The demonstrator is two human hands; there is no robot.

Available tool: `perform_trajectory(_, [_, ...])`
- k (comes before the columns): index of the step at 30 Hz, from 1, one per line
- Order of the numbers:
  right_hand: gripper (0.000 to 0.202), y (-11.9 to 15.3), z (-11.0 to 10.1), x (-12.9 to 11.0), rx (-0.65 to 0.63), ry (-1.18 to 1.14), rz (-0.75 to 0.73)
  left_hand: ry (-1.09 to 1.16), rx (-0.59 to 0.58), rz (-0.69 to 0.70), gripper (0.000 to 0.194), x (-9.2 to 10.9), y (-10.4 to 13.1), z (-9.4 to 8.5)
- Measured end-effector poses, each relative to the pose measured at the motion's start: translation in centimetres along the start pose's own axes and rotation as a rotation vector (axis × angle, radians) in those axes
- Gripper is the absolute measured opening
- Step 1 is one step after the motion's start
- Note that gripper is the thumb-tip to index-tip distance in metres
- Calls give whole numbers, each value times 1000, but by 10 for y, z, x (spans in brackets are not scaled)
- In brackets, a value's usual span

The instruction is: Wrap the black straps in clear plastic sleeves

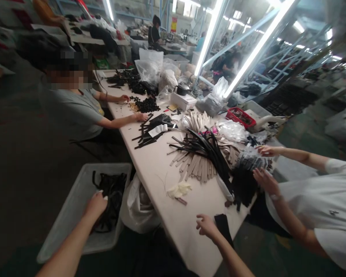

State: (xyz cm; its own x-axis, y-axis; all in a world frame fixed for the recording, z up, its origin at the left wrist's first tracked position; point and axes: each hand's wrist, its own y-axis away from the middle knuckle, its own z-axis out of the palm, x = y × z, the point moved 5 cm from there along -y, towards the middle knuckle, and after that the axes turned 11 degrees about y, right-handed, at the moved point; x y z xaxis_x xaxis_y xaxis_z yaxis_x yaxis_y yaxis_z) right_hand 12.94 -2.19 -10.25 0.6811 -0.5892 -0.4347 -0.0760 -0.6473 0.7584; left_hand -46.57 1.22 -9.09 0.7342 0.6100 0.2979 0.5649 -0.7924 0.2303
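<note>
My left hand (95, 206) is over a pale plastic bin (66, 207) on the floor, fingers closed, with white coverings at the fingertips. Under and beside it lie dark straps (112, 192) in a tangle; whether the fingers grip one is hidden. Above the near part of the table (150, 169), my right hand (207, 226) has loosely bent fingers spread apart, with nothing visible in them. Beside its wrist a flat black strip (223, 227) lies by the table edge. A crumpled yellowish piece (179, 189) and a small brown strip (181, 201) lie farther off.
Bundles of beige strips (200, 167) and black straps (210, 152) cover mid-table. A co-worker in white (314, 204) handles dark pieces at the right; another in grey (75, 111) sits at the left. A white sack (140, 206) stands beside the bin. A red basket (240, 117) sits farther back.
</note>
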Motion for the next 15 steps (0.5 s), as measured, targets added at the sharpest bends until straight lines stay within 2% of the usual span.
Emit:
perform_trajectory(2, [33,-15,-8,-1,42,-6,22,93,-115,141,36,45,12,37])
perform_trajectory(4, [29,-35,-17,-8,88,-9,25,224,-182,220,35,90,28,72])
perform_trajectory(7, [29,-70,-40,-28,191,-8,0,287,-234,245,34,137,48,122])
perform_trajectory(8, [30,-82,-51,-36,237,-5,-15,282,-233,237,36,144,52,136])
perform_trajectory(10, [32,-107,-77,-53,344,11,-51,260,-209,194,44,147,55,161])
perform_trajectory(12, [33,-131,-110,-73,465,44,-90,233,-203,112,50,138,51,181])
perform_trajectory(15, [32,-164,-164,-105,629,121,-161,206,-260,34,36,121,38,201])
